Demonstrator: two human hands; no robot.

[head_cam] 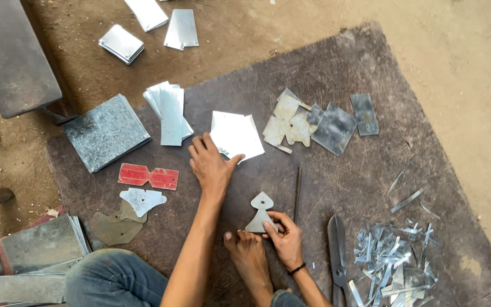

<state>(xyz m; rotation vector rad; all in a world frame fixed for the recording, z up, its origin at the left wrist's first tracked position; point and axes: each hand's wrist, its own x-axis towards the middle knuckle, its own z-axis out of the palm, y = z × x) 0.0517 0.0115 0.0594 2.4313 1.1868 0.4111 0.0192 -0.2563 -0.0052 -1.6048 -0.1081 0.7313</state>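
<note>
My left hand (210, 166) lies flat on the dark mat (370, 165), fingers apart, with the thumb touching the near edge of a small stack of shiny metal sheets (235, 135). It holds nothing. My right hand (285, 239), with a black band at the wrist, pinches the lower edge of a grey cut-out metal piece (261, 209) that has a rounded top and a flared base. That piece rests on the mat just beyond my bare foot (249, 257).
Tin snips (336, 245) lie right of my right hand, beside a pile of metal offcuts (393, 257). A thin rod (297, 190), cut shapes (299, 122), a red template (148, 177), galvanised sheet stacks (106, 132) and a dark block (9, 54) surround me.
</note>
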